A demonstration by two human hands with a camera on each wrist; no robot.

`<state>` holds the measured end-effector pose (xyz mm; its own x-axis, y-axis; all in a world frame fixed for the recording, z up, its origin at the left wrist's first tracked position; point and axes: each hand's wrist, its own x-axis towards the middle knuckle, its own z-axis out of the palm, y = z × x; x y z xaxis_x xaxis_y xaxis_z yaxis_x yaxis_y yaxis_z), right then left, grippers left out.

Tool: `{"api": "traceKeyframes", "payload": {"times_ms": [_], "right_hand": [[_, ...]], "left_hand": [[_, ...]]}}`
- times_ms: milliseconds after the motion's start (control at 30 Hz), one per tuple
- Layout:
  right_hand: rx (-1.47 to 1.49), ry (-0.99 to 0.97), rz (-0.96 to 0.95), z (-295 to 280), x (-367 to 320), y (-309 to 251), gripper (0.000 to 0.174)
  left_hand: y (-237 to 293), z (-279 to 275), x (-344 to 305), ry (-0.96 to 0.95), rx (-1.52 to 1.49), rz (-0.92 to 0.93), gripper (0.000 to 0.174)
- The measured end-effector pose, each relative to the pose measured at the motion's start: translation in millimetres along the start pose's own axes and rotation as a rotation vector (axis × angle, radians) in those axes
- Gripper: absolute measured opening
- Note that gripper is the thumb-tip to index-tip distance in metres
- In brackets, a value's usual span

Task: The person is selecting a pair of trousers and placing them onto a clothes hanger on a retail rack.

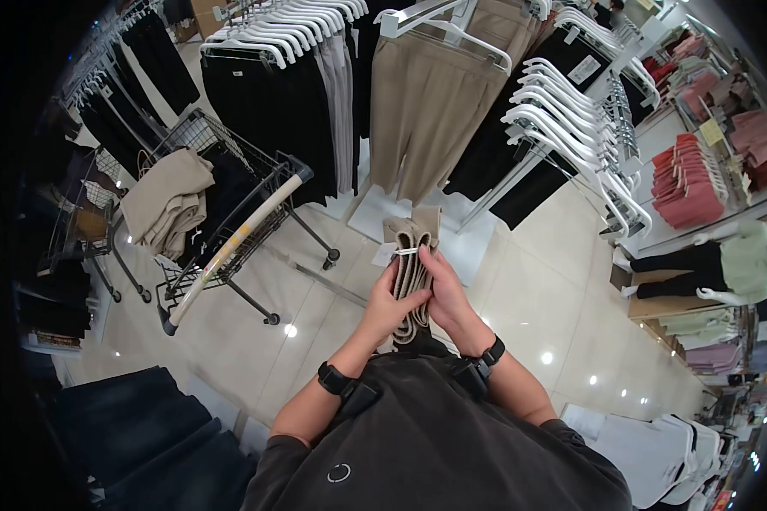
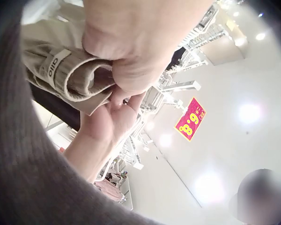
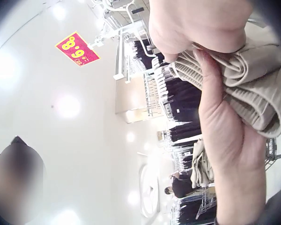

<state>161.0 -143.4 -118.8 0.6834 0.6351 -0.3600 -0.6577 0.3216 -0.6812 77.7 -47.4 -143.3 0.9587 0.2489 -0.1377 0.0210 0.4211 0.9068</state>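
Folded beige trousers [image 1: 412, 294] are held upright in front of my body, their layers stacked edge to edge. My left hand [image 1: 385, 308] grips them from the left side, with the thumb across the front edges. From the other side my right hand [image 1: 450, 300] holds them, fingers near the top. In the left wrist view, a pale label [image 2: 56, 65] shows on the rolled waistband. Gathered elastic ribbing of the trousers [image 3: 255, 105] shows between both hands in the right wrist view. Part of the cloth is hidden behind the fingers.
A shopping cart [image 1: 230, 243] at the left carries folded beige trousers [image 1: 170, 200] and dark clothes. Racks ahead hold black trousers [image 1: 268, 128], long beige trousers [image 1: 435, 102] and several white hangers [image 1: 562, 111]. Dark jeans [image 1: 136, 426] lie lower left; a mannequin [image 1: 733, 264] is at right.
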Motion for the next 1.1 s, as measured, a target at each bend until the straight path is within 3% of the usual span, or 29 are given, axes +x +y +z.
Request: {"api": "traceKeyframes", "payload": {"times_ms": [33,167,433,767,900,1100], "right_hand": [[-0.025,-0.014,-0.017,-3.8,0.9,3.7,0.031],[-0.194,0.047,-0.021,-6.3,-0.2,12.4,0.03],[-0.181,0.126,0.036,-6.4,1.1,16.6,0.03],[-0.451,-0.004,-0.082,13.1,-0.5,19.1,0.034],[-0.458,-0.017,-0.08,-3.0,2.2,22.4,0.03],[-0.469,0.118,-0.102,-53.2,6.3,0.8,0.021]], "left_hand": [[-3.9,-0.5,-0.1,0.033,-0.044,0.035,0.056],[0.3,-13.5,-1.1,0.092,-0.198,-0.078,0.033],[0.7,-27.0,-6.8,0.072,-0.226,-0.106,0.029],[-4.5,-39.3,-10.0,0.139,-0.25,-0.052,0.027],[-0.2,-49.1,-9.8,0.185,-0.39,-0.105,0.027],[9.1,-86.0,-10.2,0.236,-0.429,-0.014,0.03]]}}
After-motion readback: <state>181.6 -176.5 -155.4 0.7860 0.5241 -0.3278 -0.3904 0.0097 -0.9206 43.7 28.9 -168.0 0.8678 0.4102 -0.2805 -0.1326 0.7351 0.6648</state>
